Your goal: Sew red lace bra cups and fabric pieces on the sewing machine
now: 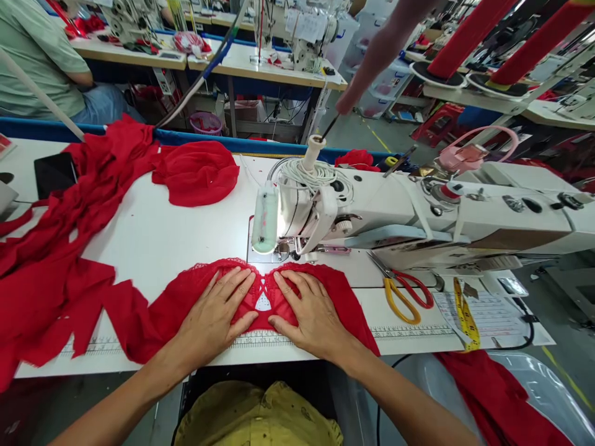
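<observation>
A greyish floor (349,137) bears a yellow line (376,136); past the white table (134,229), a far table (237,59) with a tan edge carries sewing machines (302,37); a purple basket (206,124) stands below; translucent boxes (379,93) are stacked nearby; a red stool (437,124) shows farther right.

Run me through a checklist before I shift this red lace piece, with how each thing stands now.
1. Left hand and right hand flat on the red lace-trimmed fabric garment: ok.
2. Scissors with red and yellow handles apart from the garment: ok, lying to its right.
3. Yellow measuring tape off the garment: ok, across the printed white paper.
4. Garment separate from the heaped red cloth on the left: cannot tell.
5. Needle of the white sewing machine raised: cannot tell, too small to make out.
</observation>
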Tool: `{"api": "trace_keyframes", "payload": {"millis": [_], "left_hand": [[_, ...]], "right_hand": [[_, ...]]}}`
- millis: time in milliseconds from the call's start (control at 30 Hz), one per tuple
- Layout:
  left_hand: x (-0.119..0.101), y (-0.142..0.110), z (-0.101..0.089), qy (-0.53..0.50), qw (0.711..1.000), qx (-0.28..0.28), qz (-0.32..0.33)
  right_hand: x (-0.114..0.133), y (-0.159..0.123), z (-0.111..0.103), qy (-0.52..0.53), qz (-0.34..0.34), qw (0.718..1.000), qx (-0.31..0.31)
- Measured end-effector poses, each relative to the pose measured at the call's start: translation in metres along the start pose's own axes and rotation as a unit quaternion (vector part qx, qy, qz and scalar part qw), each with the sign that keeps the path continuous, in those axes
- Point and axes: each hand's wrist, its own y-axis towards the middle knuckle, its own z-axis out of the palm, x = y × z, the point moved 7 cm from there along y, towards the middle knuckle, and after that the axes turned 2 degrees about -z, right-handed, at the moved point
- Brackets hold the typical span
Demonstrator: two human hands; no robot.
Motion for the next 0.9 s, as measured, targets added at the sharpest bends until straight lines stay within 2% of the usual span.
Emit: {"api": "trace_keyframes", "payload": {"millis": [900], "left_hand": [[0.0001, -0.0001, -0.0026, -0.024, 1.000, 0.013, -0.006]], "right_hand": [[-0.0014, -0.0017, 0.0008, 0.010, 0.000, 1.000, 0.008]]}}
